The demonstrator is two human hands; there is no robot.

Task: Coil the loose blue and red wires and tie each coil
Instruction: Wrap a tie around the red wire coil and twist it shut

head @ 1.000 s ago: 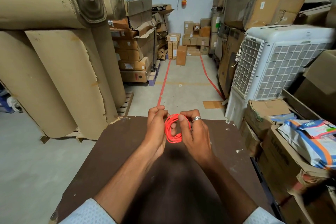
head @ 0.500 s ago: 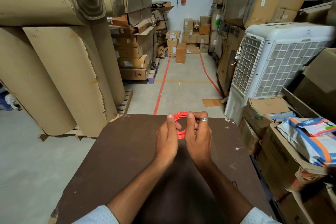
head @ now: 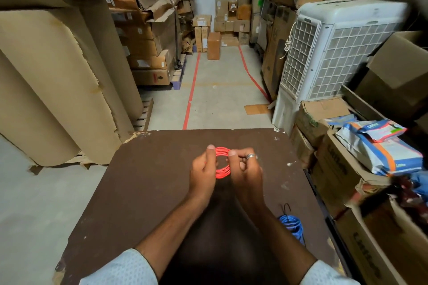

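Nearest, at the right edge of the dark brown surface (head: 143, 192), the blue coil (head: 292, 227) lies beside the right forearm, partly cut off by it; a thin black strand (head: 285, 208) loops at its far end, probably its tie, though it is too small to be sure. Further out, both hands hold the red coil (head: 222, 163) upright above the surface. The left hand (head: 203, 173) grips its left side with curled fingers, thumb tip at the top. The right hand (head: 246, 169), wearing a ring (head: 251, 156), pinches the right side. To tie it well, one hand should keep the turns squeezed flat together while the other winds the free end tightly across them. That free end is hidden behind the fingers, so whether wrapping has begun cannot be told. Beyond, cardboard boxes (head: 148, 39) line the aisle.
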